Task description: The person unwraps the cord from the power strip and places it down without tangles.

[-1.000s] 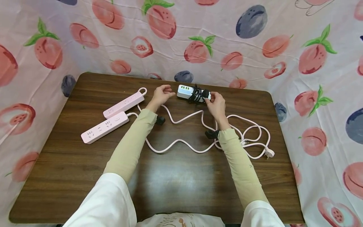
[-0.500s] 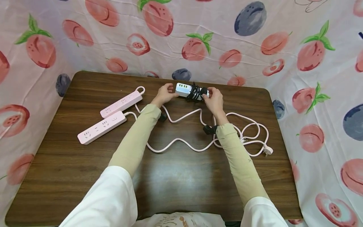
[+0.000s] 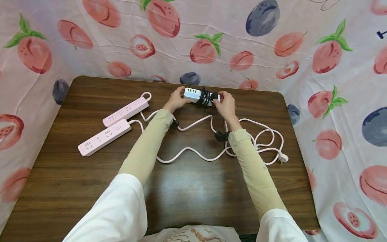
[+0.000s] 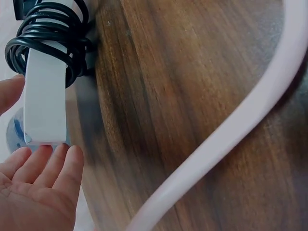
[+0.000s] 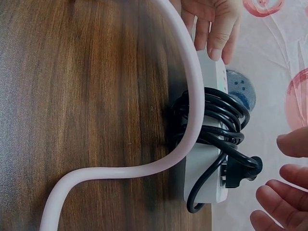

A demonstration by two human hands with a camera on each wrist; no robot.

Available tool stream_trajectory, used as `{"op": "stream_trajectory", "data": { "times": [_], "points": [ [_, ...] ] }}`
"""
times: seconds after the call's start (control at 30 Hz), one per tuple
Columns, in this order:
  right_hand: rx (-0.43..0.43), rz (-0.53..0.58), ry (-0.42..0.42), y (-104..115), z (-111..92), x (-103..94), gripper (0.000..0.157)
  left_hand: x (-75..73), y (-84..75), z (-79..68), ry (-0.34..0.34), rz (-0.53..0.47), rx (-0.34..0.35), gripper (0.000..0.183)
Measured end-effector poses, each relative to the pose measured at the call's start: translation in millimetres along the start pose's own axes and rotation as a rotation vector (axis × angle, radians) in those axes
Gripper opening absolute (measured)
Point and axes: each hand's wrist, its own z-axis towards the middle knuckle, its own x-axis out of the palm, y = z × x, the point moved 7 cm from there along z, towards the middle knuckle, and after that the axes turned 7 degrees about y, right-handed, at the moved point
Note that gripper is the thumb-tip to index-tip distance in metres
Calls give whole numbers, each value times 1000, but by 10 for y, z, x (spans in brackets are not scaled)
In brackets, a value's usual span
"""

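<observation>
A white power strip (image 3: pixel 192 94) lies near the back edge of the table, a black cord (image 3: pixel 205 98) wound in several loops round its middle. The black plug (image 5: pixel 240 172) sits on the strip's right part. My left hand (image 3: pixel 176 100) is at the strip's left end; in the left wrist view its nearly straight fingers (image 4: pixel 60 163) touch the end face, with the thumb beside the strip. My right hand (image 3: pixel 226 105) is at the other end, and its spread fingers (image 5: pixel 281 197) show beside the plug with a gap between in the right wrist view.
Two pink power strips (image 3: pixel 104 137) lie side by side on the left of the dark wooden table (image 3: pixel 187 195). Their pale pink cords (image 3: pixel 193 150) snake across the middle to a tangle and a plug (image 3: pixel 283 158) on the right. A fruit-print curtain (image 3: pixel 169 50) hangs behind.
My left hand has moved right and reached the left end of the white power strip. My right hand stays by the strip's right end. The view has shifted slightly.
</observation>
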Motion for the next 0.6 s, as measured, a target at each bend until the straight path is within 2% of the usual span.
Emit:
{"op": "stream_trajectory", "data": {
  "times": [0.17,0.47,0.6],
  "points": [
    [0,-8,11,-4,20,26,36,-2,-18,26,-10,47,18,75],
    [29,-39,-8,-39,47,35,37,41,-138,47,-44,343,115,68],
    [32,-56,11,-51,53,33,39,86,-158,33,-40,399,115,69]
  ]
}}
